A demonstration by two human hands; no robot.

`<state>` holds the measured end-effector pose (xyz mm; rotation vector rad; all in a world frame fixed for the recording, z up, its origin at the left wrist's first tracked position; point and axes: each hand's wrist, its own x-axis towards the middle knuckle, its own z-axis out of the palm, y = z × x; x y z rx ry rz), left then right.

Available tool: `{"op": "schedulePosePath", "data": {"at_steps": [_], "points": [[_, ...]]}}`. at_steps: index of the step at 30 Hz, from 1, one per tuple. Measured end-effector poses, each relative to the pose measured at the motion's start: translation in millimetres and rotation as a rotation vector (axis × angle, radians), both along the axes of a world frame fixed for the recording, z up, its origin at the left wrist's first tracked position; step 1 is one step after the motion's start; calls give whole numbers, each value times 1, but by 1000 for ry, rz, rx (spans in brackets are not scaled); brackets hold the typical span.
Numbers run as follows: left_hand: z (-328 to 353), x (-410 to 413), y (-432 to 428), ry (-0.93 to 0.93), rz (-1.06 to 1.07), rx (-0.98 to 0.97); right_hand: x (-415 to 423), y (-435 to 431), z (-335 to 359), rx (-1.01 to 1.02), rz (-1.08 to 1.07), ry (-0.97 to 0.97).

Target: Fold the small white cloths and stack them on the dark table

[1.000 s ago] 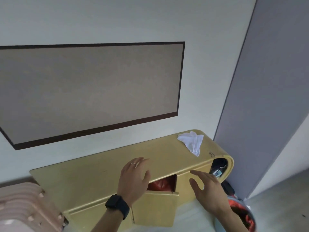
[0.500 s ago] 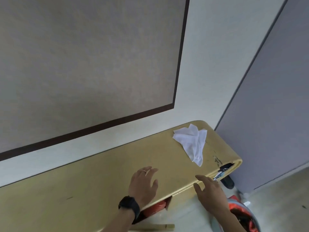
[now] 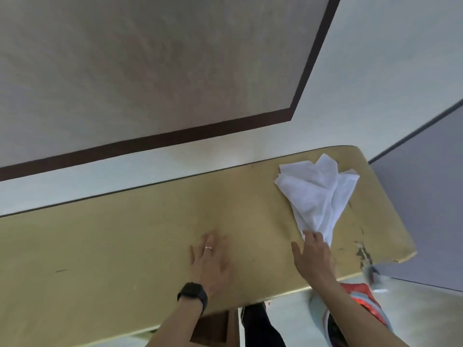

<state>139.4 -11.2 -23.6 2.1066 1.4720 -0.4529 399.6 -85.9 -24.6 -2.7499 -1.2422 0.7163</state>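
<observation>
Cloth: one small white cloth (image 3: 315,194) lies crumpled and unfolded at the right end of the counter, wide at the far side and narrowing to a tip toward the person.
Counter: a yellowish wooden counter (image 3: 125,234) runs along the wall. Its surface is chipped (image 3: 363,251) near the front right corner, just right of the cloth's tip.
Right hand: the right hand (image 3: 313,256) reaches across the front edge with its fingers fairly straight and its thumb spread wide. The fingertips are on the near tip of the cloth, and no pinch shows.
Left hand: the left hand (image 3: 213,261) lies palm down on the bare counter with fingers spread, holding nothing, well left of the cloth. It is blurred.
Worn items: a ring (image 3: 208,248) on a left finger and a black watch (image 3: 193,295) on the left wrist.
Wall: a pale wall holds a large beige panel (image 3: 150,71) with a dark border.
Right side: a grey partition (image 3: 426,196) stands beyond the counter's end.
Below: something red and grey (image 3: 360,291) sits under the front right edge, too blurred to identify.
</observation>
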Motion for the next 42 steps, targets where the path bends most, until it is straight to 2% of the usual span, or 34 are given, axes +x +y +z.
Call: {"op": "schedulePosePath", "data": {"at_steps": [8,14,16,19,23,27,32,34,38,42], "points": [[-26,-10,-7,2,-1,-17,8,8,-14,177,-83,-28],[3,-10,12,16,-65,-203,9,21,59,225,-124,-7],[34,-6,25,-88,1,-185,7,29,100,354,-45,-71],[95,4,48,-356,6,23,-7,39,164,553,138,-166],[186,13,61,-707,-85,235,-57,47,238,599,294,-38],[235,-13,44,-807,-136,426,-121,36,273,590,346,132],[204,-95,18,-744,-15,430,-180,24,261,611,360,193],[189,-137,11,-727,-38,468,-198,18,251,619,400,171],[176,-222,11,-589,-124,464,-222,7,226,610,672,41],[182,-274,29,-391,-216,393,-223,8,200,493,840,1]]}}
